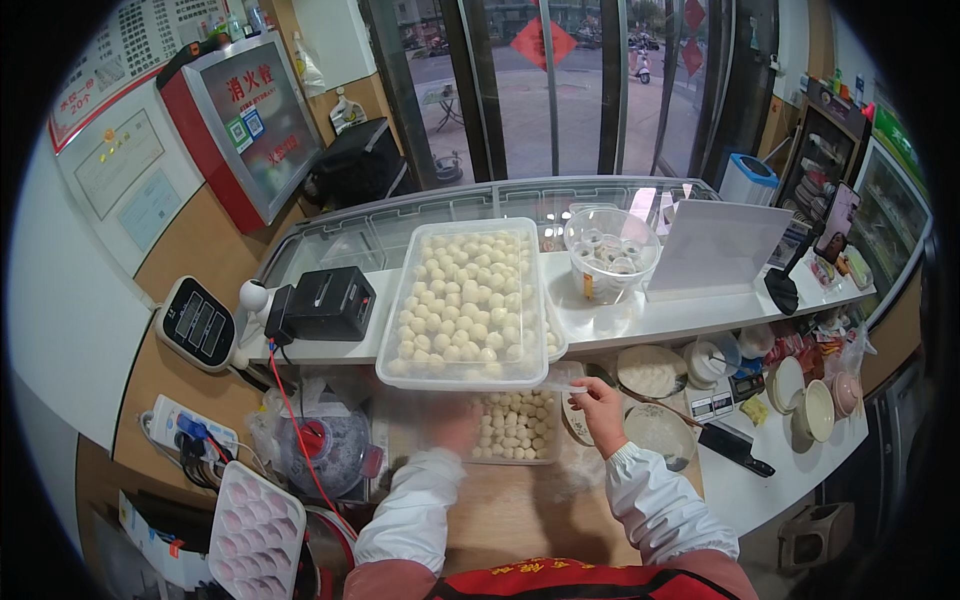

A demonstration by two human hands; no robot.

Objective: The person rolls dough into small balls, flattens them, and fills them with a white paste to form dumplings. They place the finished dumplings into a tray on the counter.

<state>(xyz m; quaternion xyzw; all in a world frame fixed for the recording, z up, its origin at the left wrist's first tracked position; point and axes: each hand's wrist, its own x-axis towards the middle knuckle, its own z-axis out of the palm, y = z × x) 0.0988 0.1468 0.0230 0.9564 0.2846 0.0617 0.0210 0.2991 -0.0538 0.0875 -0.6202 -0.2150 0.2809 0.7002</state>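
Note:
A large translucent plastic tub (384, 372) full of round, pale dough balls (465, 295) sits on the white counter, its near end jutting over the worktop. Lower down, a second tub (515, 461) holds more pale dough balls (517, 420) in rows. My left hand (455, 425) is smeared by motion at the left side of this lower tub, so its fingers do not show clearly. At the lower tub's far right corner, my right hand (598, 405) is closed, pinching a translucent plastic edge (562, 387). Whether that edge belongs to a lid is unclear.
A black printer (330, 303) stands left of the upper tub; a clear round bucket (611, 262) stands right. Plates (655, 432), a cleaver (735, 447) and stacked bowls (815, 410) lie to the right. A red cable (292, 415) hangs near my left arm beside an egg tray (257, 530).

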